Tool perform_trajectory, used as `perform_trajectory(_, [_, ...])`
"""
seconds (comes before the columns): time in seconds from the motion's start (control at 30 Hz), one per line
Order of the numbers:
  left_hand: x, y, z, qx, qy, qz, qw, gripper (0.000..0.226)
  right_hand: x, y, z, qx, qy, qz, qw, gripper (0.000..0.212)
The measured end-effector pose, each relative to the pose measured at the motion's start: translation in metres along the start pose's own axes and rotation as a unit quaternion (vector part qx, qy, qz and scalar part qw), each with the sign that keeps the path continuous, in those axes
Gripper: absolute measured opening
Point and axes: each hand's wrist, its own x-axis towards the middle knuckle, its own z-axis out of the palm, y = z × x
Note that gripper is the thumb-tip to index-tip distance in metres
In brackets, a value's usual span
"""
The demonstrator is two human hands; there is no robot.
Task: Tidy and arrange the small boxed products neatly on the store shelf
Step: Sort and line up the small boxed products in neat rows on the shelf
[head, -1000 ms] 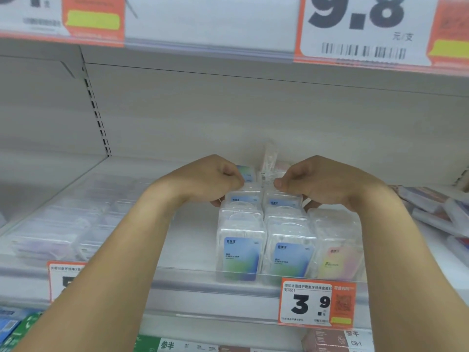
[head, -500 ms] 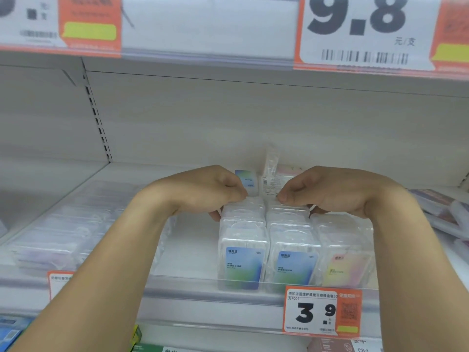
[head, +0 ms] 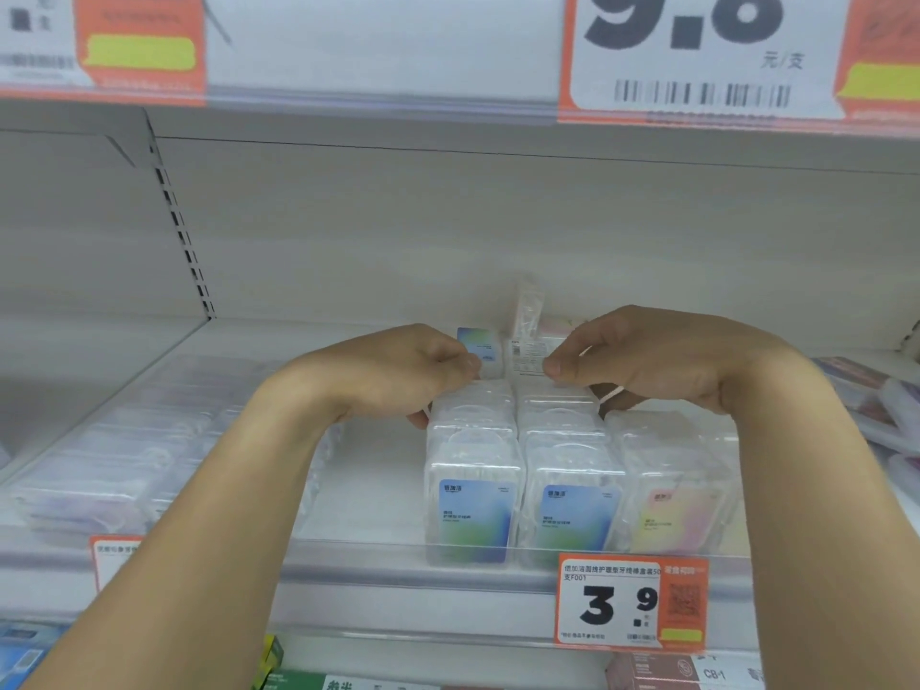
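At frame centre, head view: left hand (head: 398, 371) and right hand (head: 647, 361) each pinch a rear box (head: 478, 343), squaring the box rows (head: 522, 465) on the shelf (head: 378, 490) behind the price tag (head: 632, 602).

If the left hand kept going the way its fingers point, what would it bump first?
Probably the small clear plastic box with the blue label right at the left hand's fingertips; it may already touch it, though depth is unclear.
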Motion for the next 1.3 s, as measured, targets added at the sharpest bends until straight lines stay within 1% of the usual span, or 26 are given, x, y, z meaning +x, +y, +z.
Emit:
perform_trajectory(0.07, [-0.003, -0.003, -0.002, -0.009, 0.017, 0.004, 1.000, 0.038, 0.002, -0.009, -0.009, -0.048, 0.009, -0.006, 0.999, 0.030])
perform_trajectory(0.13, [-0.004, -0.006, -0.012, -0.016, 0.076, 0.009, 0.997, 0.037, 0.019, -0.028, -0.018, -0.115, 0.030, -0.019, 0.993, 0.025])
perform_trajectory(0.2, [-0.002, -0.009, -0.030, -0.007, 0.141, 0.014, 0.990, 0.030, 0.050, -0.050, -0.016, -0.134, 0.047, -0.062, 0.988, 0.018])
perform_trajectory(0.27, [0.004, -0.011, -0.051, 0.042, 0.167, 0.002, 0.985, 0.019, 0.089, -0.057, -0.006, -0.123, 0.034, -0.095, 0.987, 0.014])
perform_trajectory(0.3, [0.009, -0.012, -0.060, 0.072, 0.170, -0.009, 0.983, 0.015, 0.109, -0.055, 0.001, -0.138, 0.014, -0.089, 0.986, 0.015])
perform_trajectory(0.33, [0.016, -0.013, -0.066, 0.101, 0.169, -0.020, 0.980, 0.013, 0.127, -0.052, 0.008, -0.183, -0.009, -0.072, 0.981, 0.017])
perform_trajectory(0.37, [0.023, -0.014, -0.068, 0.132, 0.166, -0.029, 0.977, 0.013, 0.142, -0.048, 0.015, -0.252, -0.027, -0.052, 0.966, 0.023])
perform_trajectory(0.43, [0.037, -0.019, -0.069, 0.207, 0.147, -0.051, 0.966, 0.019, 0.162, -0.043, 0.023, -0.364, -0.039, -0.036, 0.930, 0.047])
perform_trajectory(0.47, [0.045, -0.024, -0.068, 0.247, 0.128, -0.063, 0.958, 0.025, 0.169, -0.042, 0.025, -0.372, -0.041, -0.035, 0.927, 0.060])
perform_trajectory(0.53, [0.058, -0.033, -0.068, 0.306, 0.096, -0.081, 0.944, 0.037, 0.178, -0.041, 0.024, -0.348, -0.048, -0.032, 0.936, 0.081])
perform_trajectory(0.6, [0.066, -0.040, -0.069, 0.325, 0.073, -0.098, 0.938, 0.048, 0.179, -0.041, 0.023, -0.339, -0.059, -0.023, 0.938, 0.093])
perform_trajectory(0.63, [0.069, -0.043, -0.069, 0.328, 0.061, -0.105, 0.937, 0.054, 0.178, -0.042, 0.022, -0.347, -0.062, -0.027, 0.936, 0.093])
perform_trajectory(0.67, [0.071, -0.044, -0.067, 0.327, 0.050, -0.109, 0.938, 0.059, 0.175, -0.043, 0.022, -0.353, -0.069, -0.034, 0.933, 0.088])
perform_trajectory(0.73, [0.076, -0.044, -0.062, 0.314, 0.046, -0.100, 0.943, 0.065, 0.167, -0.046, 0.023, -0.349, -0.073, -0.053, 0.933, 0.064])
perform_trajectory(0.77, [0.079, -0.042, -0.059, 0.302, 0.055, -0.088, 0.948, 0.065, 0.162, -0.048, 0.022, -0.351, -0.066, -0.067, 0.931, 0.060])
perform_trajectory(0.83, [0.083, -0.035, -0.055, 0.251, 0.076, -0.066, 0.963, 0.066, 0.154, -0.049, 0.016, -0.340, -0.023, -0.088, 0.936, 0.064])
perform_trajectory(0.87, [0.084, -0.030, -0.052, 0.208, 0.086, -0.058, 0.973, 0.069, 0.149, -0.048, 0.011, -0.297, 0.002, -0.094, 0.950, 0.065])
perform_trajectory(0.93, [0.087, -0.019, -0.045, 0.105, 0.105, -0.031, 0.988, 0.068, 0.141, -0.041, -0.002, -0.137, 0.022, -0.106, 0.985, 0.056])
perform_trajectory(1.0, [0.090, -0.012, -0.038, 0.027, 0.128, 0.010, 0.991, 0.056, 0.129, -0.031, -0.015, 0.002, -0.014, -0.100, 0.995, 0.043])
perform_trajectory(1.03, [0.091, -0.009, -0.036, 0.011, 0.131, 0.023, 0.991, 0.052, 0.125, -0.025, -0.021, 0.032, -0.039, -0.085, 0.995, 0.037])
perform_trajectory(1.07, [0.090, -0.008, -0.035, 0.019, 0.131, 0.028, 0.991, 0.049, 0.123, -0.018, -0.024, 0.028, -0.052, -0.061, 0.996, 0.033])
perform_trajectory(1.13, [0.088, -0.009, -0.036, 0.076, 0.139, 0.018, 0.987, 0.047, 0.123, -0.005, -0.026, -0.052, -0.025, -0.010, 0.998, 0.027])
perform_trajectory(1.17, [0.086, -0.011, -0.038, 0.088, 0.146, 0.007, 0.985, 0.048, 0.124, -0.001, -0.022, -0.109, -0.004, 0.009, 0.994, 0.030])
perform_trajectory(1.2, [0.084, -0.012, -0.041, 0.078, 0.151, -0.004, 0.985, 0.048, 0.126, 0.002, -0.015, -0.153, 0.010, 0.025, 0.988, 0.042])
perform_trajectory(1.27, [0.078, -0.017, -0.048, 0.027, 0.155, -0.017, 0.987, 0.044, 0.127, 0.004, 0.003, -0.187, 0.019, 0.063, 0.980, 0.072])
perform_trajectory(1.3, [0.075, -0.019, -0.051, 0.006, 0.146, -0.023, 0.989, 0.042, 0.129, 0.003, 0.011, -0.193, 0.018, 0.074, 0.978, 0.080])
